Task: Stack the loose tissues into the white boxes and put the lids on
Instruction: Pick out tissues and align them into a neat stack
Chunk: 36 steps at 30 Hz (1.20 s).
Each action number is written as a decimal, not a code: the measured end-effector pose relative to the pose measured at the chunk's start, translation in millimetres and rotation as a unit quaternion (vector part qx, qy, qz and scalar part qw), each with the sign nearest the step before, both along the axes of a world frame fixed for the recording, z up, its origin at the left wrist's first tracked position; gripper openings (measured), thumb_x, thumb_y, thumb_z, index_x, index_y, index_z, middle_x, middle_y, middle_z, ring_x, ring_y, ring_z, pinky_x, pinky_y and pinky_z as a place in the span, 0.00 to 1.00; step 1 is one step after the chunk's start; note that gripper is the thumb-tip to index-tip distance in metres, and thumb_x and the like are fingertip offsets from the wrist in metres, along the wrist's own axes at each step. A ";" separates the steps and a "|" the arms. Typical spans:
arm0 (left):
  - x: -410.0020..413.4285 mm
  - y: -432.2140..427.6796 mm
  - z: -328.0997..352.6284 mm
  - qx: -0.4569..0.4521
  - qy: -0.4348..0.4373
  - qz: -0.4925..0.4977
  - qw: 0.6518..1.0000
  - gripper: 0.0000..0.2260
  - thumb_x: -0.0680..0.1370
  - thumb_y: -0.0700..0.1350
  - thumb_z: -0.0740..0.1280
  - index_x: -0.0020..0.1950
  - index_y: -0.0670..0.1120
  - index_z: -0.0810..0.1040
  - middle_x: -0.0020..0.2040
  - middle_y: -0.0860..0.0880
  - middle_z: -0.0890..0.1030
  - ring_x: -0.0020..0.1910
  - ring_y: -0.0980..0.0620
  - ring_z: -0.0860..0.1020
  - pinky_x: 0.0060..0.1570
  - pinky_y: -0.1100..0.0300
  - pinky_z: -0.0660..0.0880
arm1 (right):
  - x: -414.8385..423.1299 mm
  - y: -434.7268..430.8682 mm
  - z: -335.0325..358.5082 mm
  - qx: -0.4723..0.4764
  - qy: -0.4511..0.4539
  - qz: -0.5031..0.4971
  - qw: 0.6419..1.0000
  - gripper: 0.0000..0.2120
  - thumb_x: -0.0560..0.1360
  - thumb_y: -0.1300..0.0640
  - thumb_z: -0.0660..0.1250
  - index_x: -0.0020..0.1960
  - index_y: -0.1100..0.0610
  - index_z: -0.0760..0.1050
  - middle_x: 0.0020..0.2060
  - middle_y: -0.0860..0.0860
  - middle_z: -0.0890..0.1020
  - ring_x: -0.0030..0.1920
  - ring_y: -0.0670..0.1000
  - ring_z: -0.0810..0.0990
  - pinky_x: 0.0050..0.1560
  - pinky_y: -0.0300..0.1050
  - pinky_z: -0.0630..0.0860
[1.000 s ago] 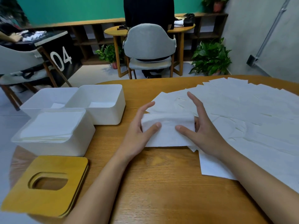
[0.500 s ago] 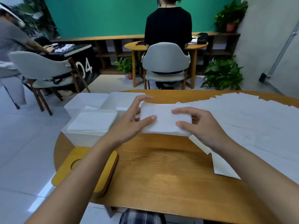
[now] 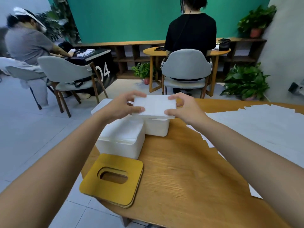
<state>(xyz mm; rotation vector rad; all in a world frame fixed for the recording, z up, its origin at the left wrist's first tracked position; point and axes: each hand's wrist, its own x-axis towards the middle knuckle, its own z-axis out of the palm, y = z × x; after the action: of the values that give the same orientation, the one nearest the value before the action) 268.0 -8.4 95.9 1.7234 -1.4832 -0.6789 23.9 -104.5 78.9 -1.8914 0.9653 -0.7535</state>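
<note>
Hovering at the centre of the frame, a folded stack of tissues (image 3: 154,106) sits just above the open white box (image 3: 156,127) farthest from the camera, its near edge overhanging that box's rim. Left of and nearer than it, touching it, a second white box (image 3: 121,145) is filled to the brim with tissues and stands right at the table's (image 3: 189,170) curved left edge. The corner of a third box (image 3: 98,108) peeks out behind the left wrist. Below these, a pile of yellow lids (image 3: 113,180) with oval slots lies at the same edge, near the full box but apart from it. Bare wood stretches between the two forearms in the lower middle.

The left hand (image 3: 120,106) grips the stack's left end, thumb on top near the front and fingers curled round the far side. The right hand (image 3: 184,107) holds the right end the same way, mirrored. Both arms reach forward, fairly straight.

Loose tissues (image 3: 263,125) fan across the right side of the table. Beyond, two people sit at other tables on grey chairs, with potted plants and a green wall behind.
</note>
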 end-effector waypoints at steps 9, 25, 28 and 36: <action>31.4 -44.3 -2.8 0.054 -0.198 0.027 0.978 0.18 0.75 0.50 0.80 0.64 0.55 0.82 0.53 0.51 0.79 0.49 0.56 0.79 0.50 0.57 0.76 | 40.2 -41.4 -11.6 -0.096 0.183 0.026 0.978 0.28 0.72 0.45 0.80 0.69 0.48 0.76 0.54 0.48 0.76 0.55 0.50 0.76 0.41 0.42 0.70; 29.4 -66.1 -25.0 0.064 -0.387 -0.011 0.920 0.22 0.76 0.54 0.77 0.69 0.53 0.81 0.60 0.49 0.73 0.62 0.46 0.75 0.61 0.52 0.75 | 61.7 -37.6 -16.3 -0.229 0.367 0.030 0.901 0.28 0.77 0.37 0.70 0.72 0.50 0.77 0.69 0.51 0.72 0.69 0.56 0.72 0.60 0.53 0.77; 18.7 -63.2 -18.0 0.018 -0.358 -0.013 0.934 0.23 0.78 0.57 0.75 0.72 0.53 0.79 0.70 0.47 0.73 0.70 0.46 0.72 0.69 0.49 0.72 | 52.0 -34.8 -13.5 -0.234 0.298 0.028 0.925 0.30 0.78 0.38 0.69 0.76 0.49 0.72 0.72 0.50 0.71 0.74 0.54 0.68 0.63 0.53 0.74; -48.6 -52.2 -3.3 -0.030 -0.306 -0.078 0.948 0.37 0.77 0.68 0.69 0.83 0.57 0.62 0.83 0.52 0.62 0.81 0.51 0.62 0.78 0.49 0.65 | -43.3 -16.3 -11.1 -0.192 0.205 0.057 0.958 0.38 0.77 0.39 0.72 0.82 0.45 0.62 0.81 0.45 0.64 0.80 0.50 0.62 0.77 0.52 0.63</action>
<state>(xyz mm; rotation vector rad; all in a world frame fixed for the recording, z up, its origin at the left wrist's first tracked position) 219.4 -60.6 92.6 1.8766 -2.0506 -0.1640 -19.4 -120.8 67.8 -2.4892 0.9977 -0.5137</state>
